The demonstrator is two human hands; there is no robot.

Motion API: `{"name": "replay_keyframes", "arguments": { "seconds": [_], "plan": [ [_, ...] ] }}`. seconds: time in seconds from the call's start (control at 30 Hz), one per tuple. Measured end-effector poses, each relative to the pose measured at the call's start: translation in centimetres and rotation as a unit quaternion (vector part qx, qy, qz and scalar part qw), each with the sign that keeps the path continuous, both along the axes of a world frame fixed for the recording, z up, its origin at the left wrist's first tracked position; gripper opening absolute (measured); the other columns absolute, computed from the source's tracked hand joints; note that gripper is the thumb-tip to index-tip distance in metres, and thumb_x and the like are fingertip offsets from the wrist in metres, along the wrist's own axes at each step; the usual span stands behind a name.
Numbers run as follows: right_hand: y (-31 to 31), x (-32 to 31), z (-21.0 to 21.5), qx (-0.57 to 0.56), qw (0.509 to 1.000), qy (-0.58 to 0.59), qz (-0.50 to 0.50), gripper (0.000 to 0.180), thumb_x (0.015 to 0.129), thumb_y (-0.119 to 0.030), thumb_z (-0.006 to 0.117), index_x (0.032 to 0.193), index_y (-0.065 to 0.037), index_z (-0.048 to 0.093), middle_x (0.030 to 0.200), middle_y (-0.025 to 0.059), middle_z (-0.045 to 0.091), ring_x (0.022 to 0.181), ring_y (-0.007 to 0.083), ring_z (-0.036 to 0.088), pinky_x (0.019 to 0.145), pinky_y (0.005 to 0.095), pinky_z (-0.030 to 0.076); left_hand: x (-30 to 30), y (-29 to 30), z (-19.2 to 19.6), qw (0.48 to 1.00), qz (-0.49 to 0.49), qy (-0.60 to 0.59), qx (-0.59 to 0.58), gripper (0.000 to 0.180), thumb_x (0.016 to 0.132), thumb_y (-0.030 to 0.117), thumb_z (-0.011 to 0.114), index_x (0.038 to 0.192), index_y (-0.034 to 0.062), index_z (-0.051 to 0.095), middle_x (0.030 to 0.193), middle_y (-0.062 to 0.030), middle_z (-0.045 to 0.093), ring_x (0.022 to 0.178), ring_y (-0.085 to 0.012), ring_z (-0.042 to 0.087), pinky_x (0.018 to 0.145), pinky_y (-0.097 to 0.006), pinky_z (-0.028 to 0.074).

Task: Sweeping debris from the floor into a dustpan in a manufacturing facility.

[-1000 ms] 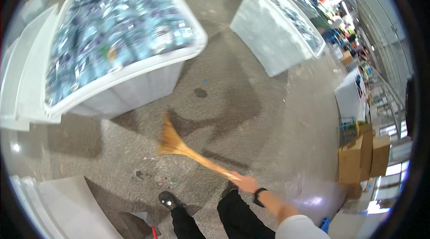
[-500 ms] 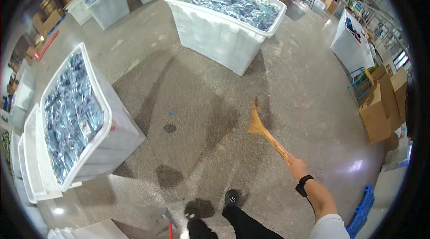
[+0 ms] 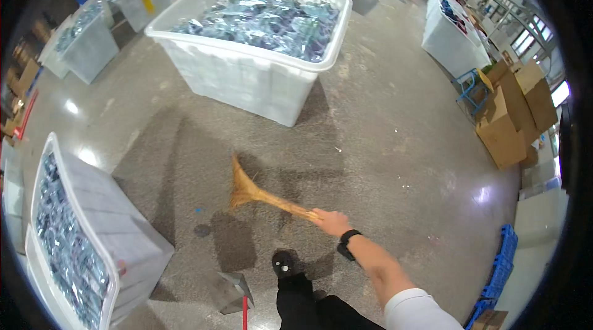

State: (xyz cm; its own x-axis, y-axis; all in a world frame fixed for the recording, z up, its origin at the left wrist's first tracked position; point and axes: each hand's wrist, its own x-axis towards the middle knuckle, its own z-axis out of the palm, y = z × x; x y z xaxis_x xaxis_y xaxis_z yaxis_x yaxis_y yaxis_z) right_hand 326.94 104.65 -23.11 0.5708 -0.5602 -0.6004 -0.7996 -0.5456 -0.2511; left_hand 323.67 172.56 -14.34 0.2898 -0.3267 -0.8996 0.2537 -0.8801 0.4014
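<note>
My right hand (image 3: pixel 332 222) grips the thin end of a straw hand broom (image 3: pixel 247 189). The broom's fanned bristles point left and rest low on the grey concrete floor (image 3: pixel 383 144). A black watch (image 3: pixel 349 240) sits on that wrist. A grey dustpan (image 3: pixel 231 290) with a red handle hangs near my black shoe (image 3: pixel 285 263) at the lower edge. My left hand is out of the picture.
A big white bin (image 3: pixel 247 80) full of shiny packets stands ahead. Another such bin (image 3: pixel 117 237) is close on my left. More bins line the back left. Cardboard boxes (image 3: pixel 513 114) and blue crates (image 3: pixel 500 262) stand at the right.
My head has turned, so the bins have slid across the view. The broom has swung from pointing ahead to pointing left over the floor.
</note>
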Motion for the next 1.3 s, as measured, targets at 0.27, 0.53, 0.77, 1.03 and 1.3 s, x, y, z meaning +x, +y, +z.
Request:
{"name": "replay_keyframes", "arguments": {
  "seconds": [0.27, 0.53, 0.77, 1.03, 1.3],
  "plan": [
    [-14.2, -16.6, 4.6, -0.056, 0.966, 0.016, -0.251, 0.044, 0.086, -0.035, 0.047, 0.128, -0.024, 0.041, 0.093, 0.0165, 0.062, 0.082, 0.0341, 0.06, 0.069, 0.0445, 0.046, 7.3, -12.7, 0.6, 0.968, 0.164, 0.153, 0.113, 0.033, 0.092, 0.036, 0.041, 0.118, 0.015, 0.046, 0.088, -0.0118, 0.057, 0.075, -0.0113, 0.051, 0.066, -0.028, 0.04],
    [-12.1, -28.1, 14.7, 0.039, 0.993, 0.104, -0.046, 0.041, 0.085, -0.037, 0.051, 0.125, -0.029, 0.045, 0.078, 0.0138, 0.061, 0.071, 0.0297, 0.061, 0.058, 0.0408, 0.047, 8.7, -22.3, 4.8, 0.927, 0.284, 0.196, 0.147, 0.03, 0.093, 0.035, 0.04, 0.099, 0.0096, 0.054, 0.071, -0.0008, 0.052, 0.057, -0.0107, 0.045, 0.047, -0.025, 0.037],
    [-19.7, -37.3, 6.1, 0.043, 0.964, 0.154, 0.211, 0.036, 0.086, -0.035, 0.048, 0.122, -0.04, 0.045, 0.064, 0.0098, 0.058, 0.059, 0.0251, 0.06, 0.05, 0.0368, 0.046, 6.1, -32.2, 9.3, 0.953, 0.044, 0.106, 0.281, 0.035, 0.092, 0.037, 0.039, 0.105, 0.0082, 0.055, 0.074, 0.0014, 0.053, 0.062, -0.012, 0.049, 0.055, -0.026, 0.042],
    [-41.8, -40.2, 9.1, -0.225, 0.961, 0.123, 0.106, 0.02, 0.084, -0.033, 0.051, 0.102, -0.031, 0.059, 0.064, 0.0039, 0.061, 0.06, 0.0214, 0.062, 0.053, 0.0345, 0.047, 3.4, -36.6, 8.4, 0.932, 0.181, 0.099, 0.298, 0.028, 0.087, 0.037, 0.05, 0.082, 0.0106, 0.058, 0.056, 0.0025, 0.048, 0.045, -0.0101, 0.042, 0.04, -0.025, 0.036],
    [-47.8, -31.5, 8.5, -0.182, 0.983, -0.002, 0.005, 0.032, 0.082, -0.038, 0.052, 0.112, -0.031, 0.055, 0.062, 0.0075, 0.06, 0.054, 0.0233, 0.06, 0.046, 0.0373, 0.045, 3.0, -48.2, 9.3, 0.96, 0.166, 0.104, 0.2, 0.029, 0.087, 0.037, 0.048, 0.082, 0.0104, 0.058, 0.055, 0.0019, 0.048, 0.045, -0.0109, 0.043, 0.041, -0.025, 0.035]
  ]
}}
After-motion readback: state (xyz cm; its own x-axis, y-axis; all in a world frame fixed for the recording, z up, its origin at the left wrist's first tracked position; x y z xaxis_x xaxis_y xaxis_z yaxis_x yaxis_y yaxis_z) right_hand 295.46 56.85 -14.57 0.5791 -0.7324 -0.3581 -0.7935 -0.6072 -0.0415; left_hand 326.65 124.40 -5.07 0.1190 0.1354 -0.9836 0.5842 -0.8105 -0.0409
